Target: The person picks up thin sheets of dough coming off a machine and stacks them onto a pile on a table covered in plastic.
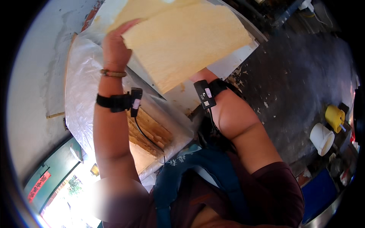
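A large, thin yellowish sheet [188, 42] spans the upper middle of the view, over a white board [228, 61]. At the sheet's left edge is my left hand [117, 45], its fingers bent over that edge and its palm towards the sheet. My right hand [201, 74] reaches under the sheet's lower right edge; its fingers are hidden beneath. Below and left of the board, a stack of brownish-yellow sheets [149, 129] lies partly wrapped in clear plastic film [82, 77].
A yellow pail [335, 117] and a white pail [321, 139] stand at the right, near a blue panel [319, 193]. A dark, worn surface [288, 74] stretches beside the board. A pale wall [37, 71] rises at the left, with a bright doorway [77, 196] below it.
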Action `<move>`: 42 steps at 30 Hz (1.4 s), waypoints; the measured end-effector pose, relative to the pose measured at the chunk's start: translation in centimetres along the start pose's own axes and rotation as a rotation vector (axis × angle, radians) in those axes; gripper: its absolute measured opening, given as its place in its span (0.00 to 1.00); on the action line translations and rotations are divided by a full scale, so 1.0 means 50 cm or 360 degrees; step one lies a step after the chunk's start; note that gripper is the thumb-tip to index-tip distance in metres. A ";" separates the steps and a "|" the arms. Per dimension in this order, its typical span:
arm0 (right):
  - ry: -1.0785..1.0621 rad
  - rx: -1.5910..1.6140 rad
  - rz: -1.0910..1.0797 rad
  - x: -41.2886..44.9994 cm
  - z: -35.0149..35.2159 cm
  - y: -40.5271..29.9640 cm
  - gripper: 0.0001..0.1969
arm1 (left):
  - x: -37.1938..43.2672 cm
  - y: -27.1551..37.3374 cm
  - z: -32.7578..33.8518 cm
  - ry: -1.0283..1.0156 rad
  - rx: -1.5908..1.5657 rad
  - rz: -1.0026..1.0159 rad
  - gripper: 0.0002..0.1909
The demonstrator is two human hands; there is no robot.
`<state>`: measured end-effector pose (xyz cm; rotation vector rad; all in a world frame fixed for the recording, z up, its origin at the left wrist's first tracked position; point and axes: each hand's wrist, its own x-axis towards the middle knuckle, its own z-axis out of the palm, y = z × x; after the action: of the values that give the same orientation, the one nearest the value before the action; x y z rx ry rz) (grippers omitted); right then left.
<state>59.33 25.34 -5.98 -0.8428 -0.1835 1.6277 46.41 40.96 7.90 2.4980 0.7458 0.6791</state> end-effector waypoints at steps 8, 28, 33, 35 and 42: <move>0.0116 -0.0251 0.0051 0.029 0.005 0.014 0.34 | -0.043 0.182 -0.451 0.0523 -0.0712 -0.0447 0.16; -0.0638 -0.1132 0.0175 -0.150 0.443 0.183 0.21 | -1.329 0.167 -0.362 0.2855 -0.1589 -0.1791 0.11; -0.0510 -0.1902 -0.0161 -0.094 0.399 0.239 0.20 | -1.348 0.182 -0.269 0.2795 -0.1706 -0.2255 0.16; -0.0514 -0.1831 -0.0150 -0.102 0.399 0.245 0.20 | -1.342 0.201 -0.273 0.2801 -0.1734 -0.2136 0.16; -0.0483 -0.1777 -0.0244 -0.115 0.411 0.256 0.21 | -1.351 0.210 -0.317 0.2543 -0.1326 -0.2315 0.11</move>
<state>36.68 23.60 4.17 -1.3360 -1.4230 1.4324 -8.12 -3.06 3.93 -0.0541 1.7746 1.6289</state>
